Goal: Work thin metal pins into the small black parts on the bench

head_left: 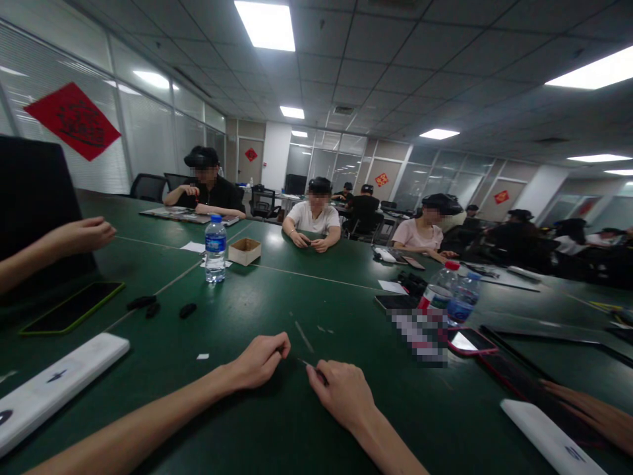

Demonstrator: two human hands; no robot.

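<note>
Low over the green table (237, 422), my left hand (261, 361) has its fingers curled in. Whatever it may hold is hidden behind the fingers. Just to its right, my right hand (343, 390) is closed around a slim tool with a thin metal tip (303, 361), which points left toward my left fingers. Its exact kind is not clear. A gap separates the two hands. Left of my left hand, a white paper scrap (202, 357) lies on the table, and several small black pieces (188, 310) lie farther off.
A water bottle (215, 249) stands beside a small open box (244, 251). A green-edged phone (74, 307) and a white bar (64, 389) lie left. At right are bottles (463, 298), a pink-edged phone (472, 342) and another white bar (548, 439). Co-workers' hands (86, 239) reach in from both sides.
</note>
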